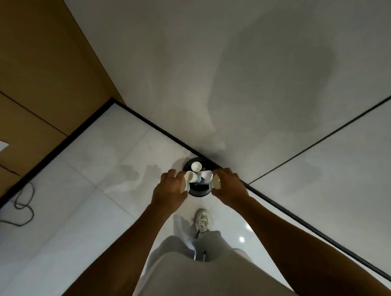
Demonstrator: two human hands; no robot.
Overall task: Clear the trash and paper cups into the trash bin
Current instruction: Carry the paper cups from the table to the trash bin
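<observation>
Pale grey clothing fills the foreground as a person stands over a round black trash bin set on the glossy white tiled floor, tucked into the corner where a grey wall meets a dark skirting strip. Both bare arms reach forward and down — the left hand curled around white paper cups, their long axes tipped sideways with mouths toward the bin's centre, the right hand closed on another cup. One more cup shows mouth-up beyond the hands, over the bin's opening; whether it rests inside cannot be told. Each grip sits directly above the rim, the bin straight below and between them, so neither hand looks nearer. Thin, light and smooth-walled, the cups would likely drop cleanly on release. A white sneaker stands just short of the bin.
</observation>
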